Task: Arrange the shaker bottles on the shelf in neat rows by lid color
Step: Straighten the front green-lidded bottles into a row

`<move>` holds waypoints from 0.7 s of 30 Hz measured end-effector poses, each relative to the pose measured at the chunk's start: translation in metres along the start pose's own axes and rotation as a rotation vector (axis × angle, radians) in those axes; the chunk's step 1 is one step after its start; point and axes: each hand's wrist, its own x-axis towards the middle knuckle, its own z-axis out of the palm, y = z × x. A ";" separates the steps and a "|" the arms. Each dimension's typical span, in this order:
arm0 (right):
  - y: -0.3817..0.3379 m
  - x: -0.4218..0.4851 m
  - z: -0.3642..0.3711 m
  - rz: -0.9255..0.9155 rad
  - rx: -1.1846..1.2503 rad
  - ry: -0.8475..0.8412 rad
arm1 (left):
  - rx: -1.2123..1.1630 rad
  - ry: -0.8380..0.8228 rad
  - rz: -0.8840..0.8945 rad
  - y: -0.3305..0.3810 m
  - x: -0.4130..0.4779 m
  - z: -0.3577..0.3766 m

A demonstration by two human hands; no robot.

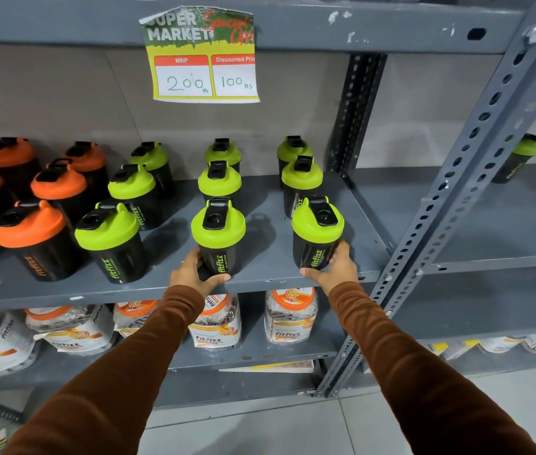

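Black shaker bottles stand on a grey metal shelf [260, 280]. Green-lidded ones form three rows running front to back; orange-lidded ones [30, 229] crowd the left. My left hand [194, 274] is wrapped around the base of the front green-lidded bottle of the middle row [219, 238]. My right hand [334, 267] grips the base of the front green-lidded bottle of the right row [317, 234]. Both bottles stand upright on the shelf near its front edge. The left green row starts with a bottle [108, 241] next to the orange ones.
A price sign [204, 57] hangs from the shelf above. Jars with orange lids [288, 315] and packets sit on the shelf below. A perforated upright post [457, 198] bounds the right side; beyond it one green-lidded bottle [519, 157] stands on the neighbouring shelf.
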 end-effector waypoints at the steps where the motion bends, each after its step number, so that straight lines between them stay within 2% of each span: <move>1: 0.000 0.000 0.000 0.000 0.001 0.000 | 0.001 0.000 0.003 0.000 0.000 0.000; 10: 0.001 -0.006 0.003 -0.059 0.061 0.067 | 0.006 0.012 0.034 -0.002 0.001 0.002; 12: -0.001 -0.017 0.009 -0.078 0.078 0.166 | -0.016 0.013 0.061 -0.006 0.001 0.002; 14: -0.005 -0.034 0.017 -0.098 0.036 0.339 | -0.061 0.020 0.091 -0.010 0.001 0.002; 17: -0.009 -0.060 0.041 -0.296 -0.037 0.497 | -0.181 0.067 0.102 -0.019 -0.005 0.000; 19: -0.015 -0.073 0.059 -0.466 -0.049 0.449 | -0.278 0.126 0.117 -0.028 -0.013 0.000; 21: -0.029 -0.083 0.076 -0.598 -0.041 0.301 | -0.324 0.222 0.143 -0.040 -0.018 -0.004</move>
